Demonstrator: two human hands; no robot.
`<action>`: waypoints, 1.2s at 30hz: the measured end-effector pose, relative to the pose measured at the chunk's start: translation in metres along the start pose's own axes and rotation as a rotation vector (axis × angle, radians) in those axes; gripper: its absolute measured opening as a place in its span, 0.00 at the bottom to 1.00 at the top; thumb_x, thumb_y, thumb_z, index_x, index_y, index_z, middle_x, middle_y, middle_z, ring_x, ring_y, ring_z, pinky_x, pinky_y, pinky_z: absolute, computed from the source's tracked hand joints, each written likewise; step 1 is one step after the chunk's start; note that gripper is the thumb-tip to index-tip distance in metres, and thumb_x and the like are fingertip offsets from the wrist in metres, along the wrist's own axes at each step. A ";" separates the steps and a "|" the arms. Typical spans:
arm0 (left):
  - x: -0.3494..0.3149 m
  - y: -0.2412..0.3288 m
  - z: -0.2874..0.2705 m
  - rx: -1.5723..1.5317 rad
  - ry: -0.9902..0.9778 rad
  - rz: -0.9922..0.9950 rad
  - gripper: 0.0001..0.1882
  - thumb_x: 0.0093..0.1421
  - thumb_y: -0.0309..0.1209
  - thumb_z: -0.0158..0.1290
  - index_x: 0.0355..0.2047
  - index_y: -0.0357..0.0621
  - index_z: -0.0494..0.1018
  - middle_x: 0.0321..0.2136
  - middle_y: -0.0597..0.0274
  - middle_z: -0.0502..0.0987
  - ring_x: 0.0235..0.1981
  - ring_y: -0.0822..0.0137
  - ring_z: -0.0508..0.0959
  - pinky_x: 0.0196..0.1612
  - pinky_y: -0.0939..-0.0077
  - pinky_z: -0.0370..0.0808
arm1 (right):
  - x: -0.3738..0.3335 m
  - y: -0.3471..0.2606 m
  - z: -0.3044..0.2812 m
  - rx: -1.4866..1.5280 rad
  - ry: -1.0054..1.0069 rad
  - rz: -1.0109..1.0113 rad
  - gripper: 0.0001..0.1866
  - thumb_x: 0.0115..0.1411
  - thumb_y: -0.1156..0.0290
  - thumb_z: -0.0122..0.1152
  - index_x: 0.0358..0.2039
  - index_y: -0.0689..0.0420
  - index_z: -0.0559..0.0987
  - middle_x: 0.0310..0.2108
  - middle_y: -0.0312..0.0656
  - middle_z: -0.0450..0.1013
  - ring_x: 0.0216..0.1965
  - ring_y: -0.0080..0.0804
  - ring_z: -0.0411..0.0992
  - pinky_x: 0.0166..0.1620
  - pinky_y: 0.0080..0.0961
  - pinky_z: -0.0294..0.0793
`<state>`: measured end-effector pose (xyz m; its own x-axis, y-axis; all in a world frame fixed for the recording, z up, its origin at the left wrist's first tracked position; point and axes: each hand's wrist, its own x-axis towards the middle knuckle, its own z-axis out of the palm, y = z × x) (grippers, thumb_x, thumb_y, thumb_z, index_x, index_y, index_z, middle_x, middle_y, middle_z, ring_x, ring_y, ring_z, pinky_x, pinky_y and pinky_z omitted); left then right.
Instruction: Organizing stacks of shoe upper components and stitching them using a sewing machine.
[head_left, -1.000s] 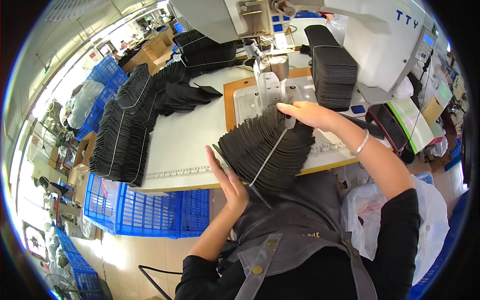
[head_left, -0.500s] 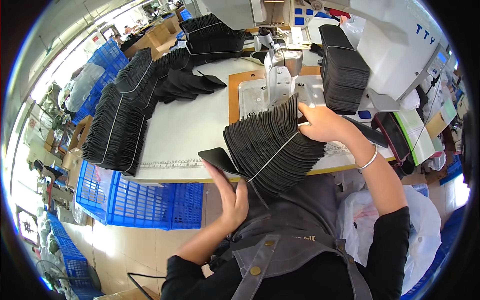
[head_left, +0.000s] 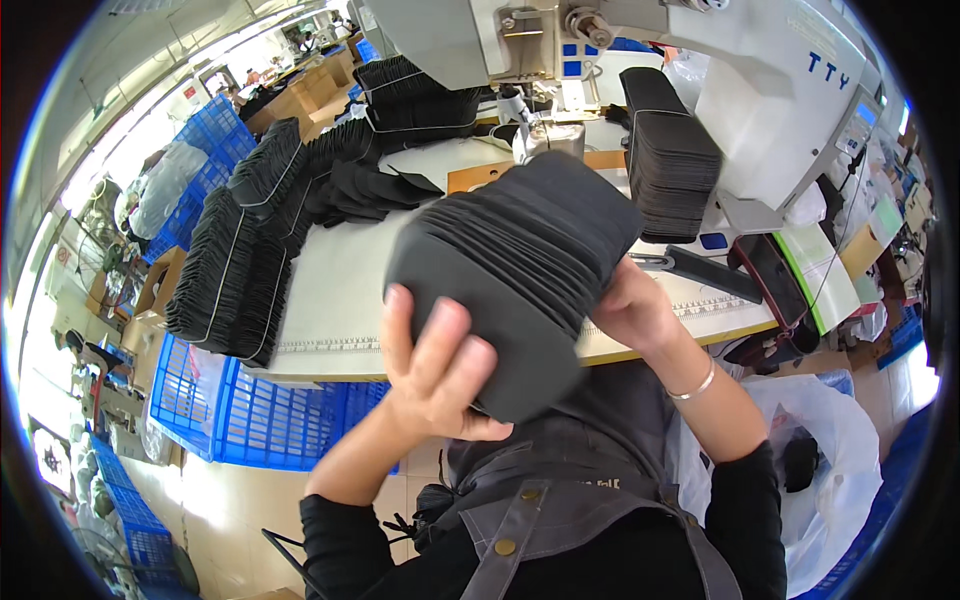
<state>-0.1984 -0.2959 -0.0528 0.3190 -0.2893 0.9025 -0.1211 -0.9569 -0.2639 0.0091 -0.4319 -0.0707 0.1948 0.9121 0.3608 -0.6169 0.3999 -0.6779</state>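
Observation:
A thick stack of black, round-cornered fabric pieces (head_left: 510,270) is tilted up between my two hands, above the front edge of the sewing table. My left hand (head_left: 430,370) presses its fingers on the broad front piece, thumb along the lower edge. On the other side, my right hand (head_left: 640,305) grips the stack's right edge; part of its fingers is hidden behind the pieces. No band shows around this stack. Behind it stands the sewing machine (head_left: 780,90), its needle area partly covered by the stack. Loose black pieces (head_left: 365,190) lie in a heap to the left.
Banded bundles of black pieces (head_left: 215,260) line the table's left side; another bundle (head_left: 675,170) stands right. A dark tool with a metal end (head_left: 710,275) and a red-edged phone (head_left: 770,275) lie nearby. Below are a blue crate (head_left: 270,410) and a white plastic bag (head_left: 840,430).
The stack has turned, its broad face now toward me, and moved slightly left and up. The white band around it is no longer visible. My left hand moved from the end piece onto the face.

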 end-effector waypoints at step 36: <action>0.012 0.014 0.062 -0.092 -0.592 -0.305 0.49 0.35 0.42 0.68 0.58 0.39 0.63 0.58 0.50 0.66 0.57 0.46 0.67 0.57 0.56 0.64 | -0.057 -0.016 0.011 -1.736 0.119 -0.275 0.47 0.41 0.74 0.72 0.63 0.56 0.59 0.66 0.51 0.51 0.64 0.51 0.54 0.63 0.40 0.58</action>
<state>-0.1376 -0.3143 -0.0667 0.8104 0.0034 0.5859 -0.0154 -0.9995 0.0270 -0.0010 -0.4907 -0.0733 0.2424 0.7774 0.5804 0.8755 0.0824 -0.4761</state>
